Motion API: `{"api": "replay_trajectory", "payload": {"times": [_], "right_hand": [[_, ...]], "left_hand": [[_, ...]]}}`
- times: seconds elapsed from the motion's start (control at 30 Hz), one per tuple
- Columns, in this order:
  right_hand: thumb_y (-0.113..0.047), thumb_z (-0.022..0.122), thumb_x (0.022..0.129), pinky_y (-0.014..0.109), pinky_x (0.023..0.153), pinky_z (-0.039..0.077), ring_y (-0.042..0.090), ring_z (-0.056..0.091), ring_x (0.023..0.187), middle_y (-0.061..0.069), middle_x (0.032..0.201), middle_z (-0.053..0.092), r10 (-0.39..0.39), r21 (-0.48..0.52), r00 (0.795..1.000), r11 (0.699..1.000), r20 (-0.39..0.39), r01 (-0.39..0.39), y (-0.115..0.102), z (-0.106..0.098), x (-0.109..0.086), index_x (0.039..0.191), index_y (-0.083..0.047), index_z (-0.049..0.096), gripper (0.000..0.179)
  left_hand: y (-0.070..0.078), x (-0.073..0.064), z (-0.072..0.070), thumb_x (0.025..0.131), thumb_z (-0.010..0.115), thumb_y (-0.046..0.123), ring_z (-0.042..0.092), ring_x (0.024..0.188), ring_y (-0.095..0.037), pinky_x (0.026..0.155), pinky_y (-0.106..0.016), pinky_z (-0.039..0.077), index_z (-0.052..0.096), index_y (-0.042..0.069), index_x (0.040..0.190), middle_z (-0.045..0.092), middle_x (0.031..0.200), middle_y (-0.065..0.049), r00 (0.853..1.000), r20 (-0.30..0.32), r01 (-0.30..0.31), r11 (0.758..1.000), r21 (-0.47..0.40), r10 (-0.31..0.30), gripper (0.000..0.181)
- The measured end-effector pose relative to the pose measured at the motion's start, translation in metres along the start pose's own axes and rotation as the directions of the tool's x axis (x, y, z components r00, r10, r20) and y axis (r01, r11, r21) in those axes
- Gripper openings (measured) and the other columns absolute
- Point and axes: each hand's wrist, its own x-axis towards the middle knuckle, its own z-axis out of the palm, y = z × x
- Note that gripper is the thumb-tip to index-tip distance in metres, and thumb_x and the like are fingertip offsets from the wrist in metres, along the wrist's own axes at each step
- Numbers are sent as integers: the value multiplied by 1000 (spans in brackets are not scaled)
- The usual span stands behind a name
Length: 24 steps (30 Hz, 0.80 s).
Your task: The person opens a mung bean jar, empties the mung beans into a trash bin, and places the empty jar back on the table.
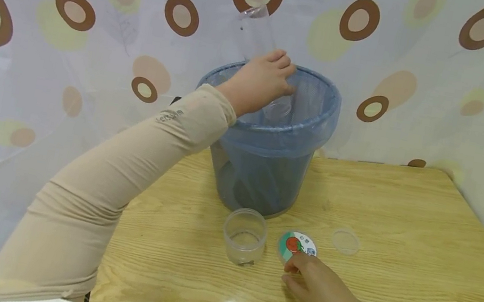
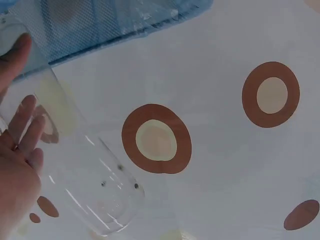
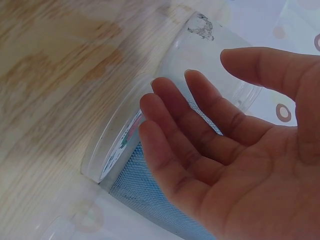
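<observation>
My left hand (image 1: 261,81) is raised over the blue bin (image 1: 263,171) and grips a tall clear plastic cup (image 1: 257,32). The cup is tilted, its base pointing up and away and its other end toward the bin; dark specks show near the base in the left wrist view, where thumb and fingers (image 2: 31,127) lie around it. My right hand (image 1: 328,296) is low over the table beside a round lid (image 1: 301,241) with a tomato print. Its fingers are loosely bent and hold nothing in the right wrist view. Left of the lid stands a clear plastic jar (image 1: 244,238).
A clear disc (image 1: 346,241) lies flat on the wooden table (image 1: 405,217), right of the printed lid. Inside the bin, a clear round item (image 1: 276,111) shows through the liner. A patterned curtain (image 1: 414,57) hangs close behind the bin.
</observation>
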Motion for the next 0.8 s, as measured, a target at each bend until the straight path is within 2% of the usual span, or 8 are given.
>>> {"api": "replay_trajectory", "payload": {"times": [0.17,0.33,0.8], "right_hand": [[-8,69,87,30,72,55,22,65,84,3,92,65,7,2,1000,1000,2,-7,-1,-1,0,95,-2,65,10],[-8,69,87,31,73,55,22,65,84,3,93,65,6,-3,1000,1000,-2,-6,-1,-1,-1,95,-2,64,11],[-8,69,87,30,71,55,20,64,82,2,92,65,-6,-24,1000,1000,-13,6,1,0,-1,95,-3,64,11]], "left_hand": [[1,1,2,96,56,5,40,119,-28,110,-39,21,56,23,137,49,133,-11,999,-13,42,999,3,-42,45],[2,2,3,97,55,4,41,114,-27,108,-39,23,59,23,134,51,129,-9,999,-18,42,999,0,-42,42],[6,3,8,96,56,5,43,118,-28,108,-39,25,59,22,134,51,129,-10,998,-28,51,998,41,-50,41]]}}
